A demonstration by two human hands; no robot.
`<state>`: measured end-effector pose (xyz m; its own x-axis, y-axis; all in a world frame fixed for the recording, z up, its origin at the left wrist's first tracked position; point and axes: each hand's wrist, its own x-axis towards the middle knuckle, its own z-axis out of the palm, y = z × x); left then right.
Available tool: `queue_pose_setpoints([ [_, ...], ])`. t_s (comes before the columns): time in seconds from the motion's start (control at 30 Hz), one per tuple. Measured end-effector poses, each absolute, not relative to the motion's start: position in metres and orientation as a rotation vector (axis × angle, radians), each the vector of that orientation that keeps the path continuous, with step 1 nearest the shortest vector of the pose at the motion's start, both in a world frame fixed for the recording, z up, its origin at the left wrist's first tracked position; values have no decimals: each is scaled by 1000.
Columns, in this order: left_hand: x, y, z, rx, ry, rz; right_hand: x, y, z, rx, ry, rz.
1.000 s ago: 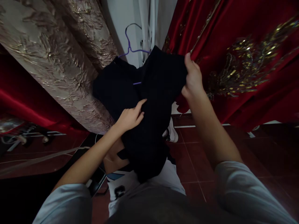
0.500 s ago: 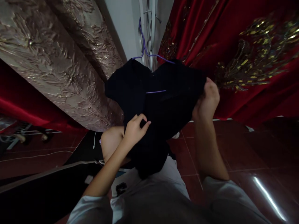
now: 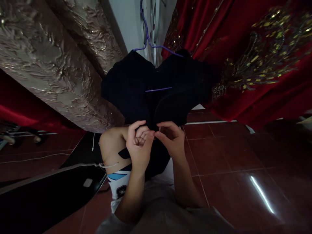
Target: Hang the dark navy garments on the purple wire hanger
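A dark navy, nearly black garment with an open front hangs in front of me on a purple wire hanger. The hanger's lower bar shows through the neck opening. My left hand is closed at the garment's left front edge, fingers curled. My right hand pinches the other front edge close beside it. Both thumbs nearly meet at the middle of the front. The garment's lower part drops between my forearms over my lap. Whether a small fastening lies between the fingertips I cannot make out.
Embossed beige fabric hangs at the left; red satin with gold sequins hangs at the right. White metal bars stand behind the hanger. A black surface with a white cord lies lower left, above red floor tiles.
My right hand has left the garment's right side edge and come in to the front middle beside my left hand. The left hand has turned and shifted slightly down. The view has tilted down a little.
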<state>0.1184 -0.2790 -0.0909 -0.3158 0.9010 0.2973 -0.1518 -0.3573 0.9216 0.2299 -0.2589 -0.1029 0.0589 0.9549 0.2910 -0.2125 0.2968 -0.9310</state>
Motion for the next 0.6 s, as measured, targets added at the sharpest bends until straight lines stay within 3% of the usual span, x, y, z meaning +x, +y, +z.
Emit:
queue_pose_setpoints([
  [0.43,116,-274,-107,1135,1097,1663,227,-256,-121,-857,-1087,852],
  [0.6,115,-272,-110,1074,1142,1702,224,-255,-117,-899,-1173,915],
])
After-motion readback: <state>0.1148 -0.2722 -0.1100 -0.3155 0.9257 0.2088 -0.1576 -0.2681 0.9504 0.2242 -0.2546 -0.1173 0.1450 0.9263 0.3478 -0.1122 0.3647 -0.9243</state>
